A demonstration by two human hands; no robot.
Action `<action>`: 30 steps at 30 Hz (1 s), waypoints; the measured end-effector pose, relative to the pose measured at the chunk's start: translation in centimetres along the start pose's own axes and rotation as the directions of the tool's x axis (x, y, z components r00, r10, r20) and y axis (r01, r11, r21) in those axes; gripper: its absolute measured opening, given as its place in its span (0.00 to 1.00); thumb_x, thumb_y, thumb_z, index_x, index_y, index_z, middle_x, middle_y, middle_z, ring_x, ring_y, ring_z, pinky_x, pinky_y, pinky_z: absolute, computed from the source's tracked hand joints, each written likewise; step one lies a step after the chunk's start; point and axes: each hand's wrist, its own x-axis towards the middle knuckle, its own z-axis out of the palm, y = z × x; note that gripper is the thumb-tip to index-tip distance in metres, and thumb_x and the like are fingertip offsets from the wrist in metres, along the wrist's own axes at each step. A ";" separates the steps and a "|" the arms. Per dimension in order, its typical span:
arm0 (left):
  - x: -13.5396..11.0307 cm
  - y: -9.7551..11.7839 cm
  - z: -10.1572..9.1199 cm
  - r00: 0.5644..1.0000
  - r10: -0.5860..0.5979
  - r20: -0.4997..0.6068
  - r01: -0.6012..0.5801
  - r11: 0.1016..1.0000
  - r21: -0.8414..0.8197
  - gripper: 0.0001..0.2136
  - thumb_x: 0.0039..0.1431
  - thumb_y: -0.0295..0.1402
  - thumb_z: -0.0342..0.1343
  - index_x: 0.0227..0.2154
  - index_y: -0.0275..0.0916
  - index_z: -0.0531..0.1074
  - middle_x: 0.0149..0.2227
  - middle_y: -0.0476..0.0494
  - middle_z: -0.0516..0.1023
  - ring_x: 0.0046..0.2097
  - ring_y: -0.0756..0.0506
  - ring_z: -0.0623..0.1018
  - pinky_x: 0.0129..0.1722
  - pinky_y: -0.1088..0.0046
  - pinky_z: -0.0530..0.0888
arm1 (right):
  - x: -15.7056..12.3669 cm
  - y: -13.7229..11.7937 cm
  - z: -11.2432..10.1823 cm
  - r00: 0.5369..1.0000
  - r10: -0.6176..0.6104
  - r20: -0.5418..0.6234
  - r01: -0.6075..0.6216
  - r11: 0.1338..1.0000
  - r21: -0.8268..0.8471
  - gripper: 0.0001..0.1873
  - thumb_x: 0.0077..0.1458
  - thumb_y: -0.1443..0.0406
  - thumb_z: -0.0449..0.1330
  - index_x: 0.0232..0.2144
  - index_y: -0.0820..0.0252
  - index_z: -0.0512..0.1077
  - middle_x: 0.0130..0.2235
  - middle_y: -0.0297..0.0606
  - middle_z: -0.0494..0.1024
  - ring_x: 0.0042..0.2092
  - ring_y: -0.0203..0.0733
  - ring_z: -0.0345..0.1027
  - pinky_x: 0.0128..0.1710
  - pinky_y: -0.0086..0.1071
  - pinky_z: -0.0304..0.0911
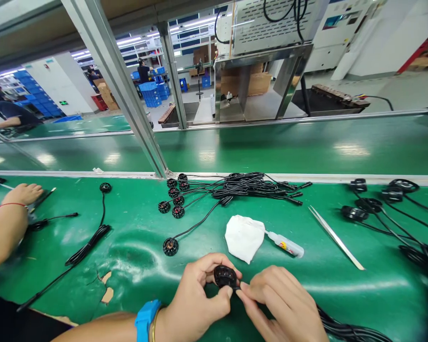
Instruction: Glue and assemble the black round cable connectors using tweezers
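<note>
Low in the middle of the head view, my left hand (199, 294) pinches a small round black disc part (225, 276) between thumb and fingers. My right hand (276, 299) is closed beside it, fingertips pressed to the disc's lower right edge where its black cable leaves. The cable (345, 327) runs off to the lower right. Just beyond my hands lie a crumpled white cloth (244, 237) and a small clear glue bottle (285, 244). One loose disc with a cable (170, 246) lies to the left of the cloth.
A bundle of several black discs with coiled cables (235, 187) lies farther back on the green mat (135, 251). Metal tweezers (335, 237) lie to the right, with more cabled parts (371, 205) beyond. Another person's arm and hand (10, 213) rest at the left edge. A slanted metal post (128, 99) rises behind.
</note>
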 end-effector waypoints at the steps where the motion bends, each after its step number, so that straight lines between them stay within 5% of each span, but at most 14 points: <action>1: -0.1 0.0 0.0 1.000 0.023 -0.017 -0.022 0.999 0.038 0.14 0.48 0.18 0.55 0.37 0.39 0.74 0.38 0.44 0.83 0.41 0.42 0.81 0.44 0.69 0.76 | 0.0 0.0 0.0 1.000 0.006 -0.004 -0.005 1.000 0.012 0.07 0.60 0.74 0.58 0.32 0.58 0.69 0.27 0.34 0.73 0.28 0.37 0.65 0.28 0.33 0.57; 10: -0.9 -1.9 -0.8 0.936 0.346 -0.065 -0.294 0.869 0.398 0.18 0.54 0.23 0.62 0.45 0.49 0.78 0.46 0.46 0.85 0.45 0.39 0.82 0.49 0.67 0.75 | 0.6 -0.5 0.1 0.985 0.169 -0.040 -0.162 0.976 0.144 0.07 0.59 0.72 0.59 0.30 0.58 0.68 0.26 0.32 0.71 0.29 0.37 0.64 0.30 0.33 0.57; 16: 0.0 -3.3 -1.4 0.962 0.263 -0.075 -0.226 0.919 0.322 0.15 0.57 0.31 0.64 0.48 0.48 0.78 0.49 0.44 0.84 0.50 0.39 0.81 0.54 0.67 0.75 | 0.3 -0.3 0.4 0.943 0.332 -0.029 -0.318 0.922 0.222 0.06 0.57 0.71 0.61 0.28 0.58 0.69 0.27 0.30 0.72 0.31 0.37 0.64 0.33 0.33 0.56; 21: 0.0 -1.8 -0.2 0.981 0.113 -0.160 -0.116 0.993 -0.011 0.16 0.54 0.38 0.66 0.46 0.44 0.75 0.43 0.43 0.85 0.45 0.42 0.83 0.47 0.71 0.77 | 0.3 -0.9 0.7 0.929 0.368 0.043 -0.367 0.895 0.256 0.07 0.58 0.68 0.61 0.28 0.57 0.68 0.28 0.30 0.73 0.31 0.37 0.66 0.35 0.33 0.57; 24: 0.2 -1.0 -0.1 0.986 0.018 -0.164 -0.043 0.988 -0.150 0.18 0.52 0.40 0.68 0.44 0.41 0.73 0.38 0.42 0.85 0.41 0.44 0.82 0.42 0.74 0.77 | 1.2 0.9 -1.0 0.925 0.363 0.110 -0.378 0.909 0.177 0.06 0.60 0.62 0.60 0.32 0.55 0.72 0.32 0.33 0.76 0.36 0.39 0.69 0.38 0.33 0.62; 26: 0.6 -0.9 -0.5 0.988 -0.021 -0.155 -0.004 0.987 -0.160 0.19 0.52 0.40 0.67 0.45 0.39 0.73 0.37 0.41 0.85 0.39 0.45 0.81 0.38 0.75 0.75 | 1.7 3.7 -3.4 0.866 0.494 0.070 -0.489 0.868 -0.086 0.08 0.60 0.58 0.58 0.35 0.54 0.74 0.35 0.35 0.78 0.40 0.42 0.71 0.41 0.34 0.63; 28: 0.9 -1.1 -1.0 0.990 -0.061 -0.128 0.042 0.989 -0.144 0.19 0.54 0.40 0.66 0.46 0.38 0.73 0.36 0.40 0.85 0.37 0.46 0.79 0.34 0.77 0.73 | 1.7 7.2 -6.4 0.690 0.718 -0.093 -0.692 0.617 -0.375 0.13 0.60 0.55 0.56 0.41 0.54 0.74 0.41 0.40 0.79 0.45 0.49 0.71 0.40 0.39 0.63; 30: 1.2 -1.4 -1.4 0.994 -0.083 -0.069 0.075 0.991 -0.110 0.18 0.54 0.38 0.65 0.47 0.37 0.73 0.36 0.40 0.84 0.35 0.47 0.78 0.30 0.77 0.71 | 1.0 10.8 -9.0 0.592 0.796 -0.123 -0.754 0.494 -0.432 0.13 0.57 0.57 0.58 0.41 0.58 0.73 0.39 0.45 0.80 0.42 0.56 0.72 0.34 0.40 0.61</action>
